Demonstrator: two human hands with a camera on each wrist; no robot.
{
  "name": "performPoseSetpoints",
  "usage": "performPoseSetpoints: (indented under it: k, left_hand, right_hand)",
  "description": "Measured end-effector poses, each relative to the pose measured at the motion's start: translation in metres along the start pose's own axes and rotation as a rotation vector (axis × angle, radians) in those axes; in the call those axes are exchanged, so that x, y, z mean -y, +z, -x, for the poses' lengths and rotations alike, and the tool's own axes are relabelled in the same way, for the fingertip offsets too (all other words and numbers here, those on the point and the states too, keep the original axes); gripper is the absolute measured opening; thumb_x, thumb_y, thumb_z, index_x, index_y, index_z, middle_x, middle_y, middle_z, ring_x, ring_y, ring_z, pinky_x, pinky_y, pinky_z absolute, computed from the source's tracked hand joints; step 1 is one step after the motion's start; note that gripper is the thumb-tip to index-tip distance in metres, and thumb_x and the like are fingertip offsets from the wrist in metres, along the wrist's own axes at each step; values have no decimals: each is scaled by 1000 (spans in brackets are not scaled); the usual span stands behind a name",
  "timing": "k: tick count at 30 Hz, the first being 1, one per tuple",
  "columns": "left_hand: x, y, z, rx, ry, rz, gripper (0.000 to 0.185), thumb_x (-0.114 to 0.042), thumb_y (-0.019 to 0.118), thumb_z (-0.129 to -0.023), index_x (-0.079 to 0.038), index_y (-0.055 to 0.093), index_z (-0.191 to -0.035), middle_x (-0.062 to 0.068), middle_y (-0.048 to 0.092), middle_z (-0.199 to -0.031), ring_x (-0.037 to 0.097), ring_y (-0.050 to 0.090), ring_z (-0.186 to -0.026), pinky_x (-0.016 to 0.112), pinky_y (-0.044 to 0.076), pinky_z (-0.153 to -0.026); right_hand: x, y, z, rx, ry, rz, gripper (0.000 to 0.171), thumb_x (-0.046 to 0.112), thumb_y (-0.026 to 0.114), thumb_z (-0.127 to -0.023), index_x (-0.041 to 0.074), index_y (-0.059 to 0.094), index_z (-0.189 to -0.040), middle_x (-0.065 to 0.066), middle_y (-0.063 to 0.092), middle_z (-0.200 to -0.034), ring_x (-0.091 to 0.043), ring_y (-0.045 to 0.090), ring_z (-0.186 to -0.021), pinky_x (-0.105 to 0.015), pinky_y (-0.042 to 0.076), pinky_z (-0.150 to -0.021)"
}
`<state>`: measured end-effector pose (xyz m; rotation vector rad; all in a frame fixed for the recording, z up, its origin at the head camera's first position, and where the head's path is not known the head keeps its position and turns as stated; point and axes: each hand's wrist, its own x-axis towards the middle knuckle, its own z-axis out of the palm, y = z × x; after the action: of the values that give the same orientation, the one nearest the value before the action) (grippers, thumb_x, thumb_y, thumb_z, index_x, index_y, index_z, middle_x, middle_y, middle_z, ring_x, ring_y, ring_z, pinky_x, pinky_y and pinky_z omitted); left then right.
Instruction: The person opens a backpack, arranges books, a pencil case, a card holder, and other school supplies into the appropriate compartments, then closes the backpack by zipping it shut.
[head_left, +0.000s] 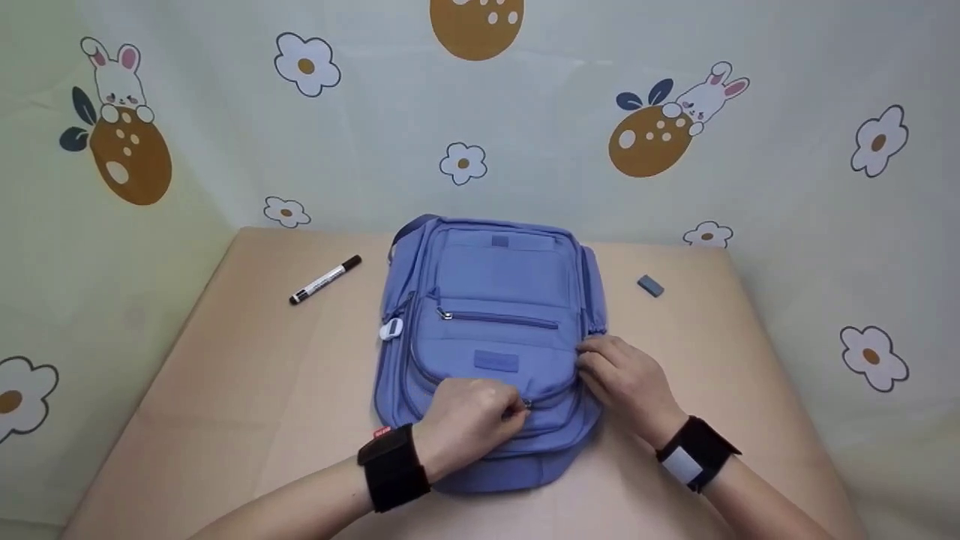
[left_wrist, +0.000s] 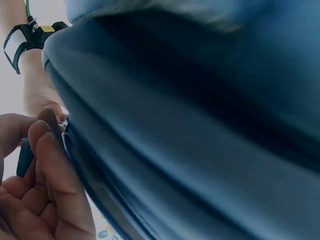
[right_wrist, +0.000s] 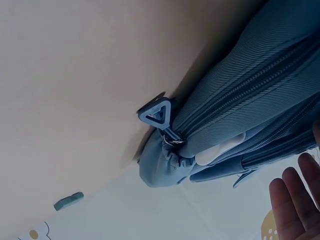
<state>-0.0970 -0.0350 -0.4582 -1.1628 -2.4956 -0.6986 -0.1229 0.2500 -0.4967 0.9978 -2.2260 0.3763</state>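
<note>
A blue backpack [head_left: 502, 277] lies front side up on the table. Near its lower front, my left hand [head_left: 474, 420] pinches a zipper pull [left_wrist: 24, 159], with the metal slider [head_left: 527, 403] showing right at the fingertips. My right hand [head_left: 628, 382] is at the bag's right edge, thumb and index finger pinching the fabric there. In the right wrist view, the other fingers [right_wrist: 287, 207] of that hand extend loosely beside the bag. Along the backpack's side runs a closed zipper [right_wrist: 260, 77], and a triangular blue pull tab [right_wrist: 159, 114] hangs out near one end.
On the table [head_left: 225, 360], a black-and-white marker [head_left: 325, 280] lies left of the bag. A small blue-grey block [head_left: 650, 286] rests to the right. A white round tag [head_left: 390, 329] is on the bag's left side. Patterned cloth [head_left: 375, 135] hangs around the table.
</note>
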Motion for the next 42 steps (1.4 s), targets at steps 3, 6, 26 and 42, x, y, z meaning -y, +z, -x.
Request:
performPoseSetpoints:
  k: [3, 6, 26, 42]
  left_hand:
    - [-4, 4, -6, 0, 26, -32, 7, -22, 77, -88, -21, 77, -81, -13, 68, -70, 3, 62, -59, 22, 48, -50]
    - [-5, 7, -8, 4, 35, -42, 7, -20, 77, -88, -21, 76, -81, -13, 68, -71, 3, 62, -59, 22, 49, -50]
    - [34, 0, 6, -104, 206, -158, 13, -18, 79, -86, -16, 73, -97, -1, 68, -102, 19, 63, -95, 33, 54, -77]
    - [32, 3, 7, -107, 185, -177, 7, -15, 76, -87, -18, 72, -83, -3, 70, -96, 18, 65, -90, 33, 54, -71]
  right_hand:
    - [0, 0, 0, -2, 4, 7, 9, 6, 69, -91, 6, 71, -99, -7, 69, -113, -28, 67, -106, -41, 56, -88]
    - [0, 1, 0, -12, 0, 9, 8, 7, 67, -92, 6, 71, -99, -7, 69, -113, -27, 67, -106, -40, 56, -88]
    - [4, 1, 3, -19, 50, 30, 9, 9, 63, -93, 7, 70, -98, -6, 69, -110, -26, 67, -100, -40, 58, -80]
    - [70, -4, -16, 9, 87, 64, 33, 45, 80, -85, 17, 64, -75, 7, 57, -75, -15, 52, -65, -34, 41, -55]
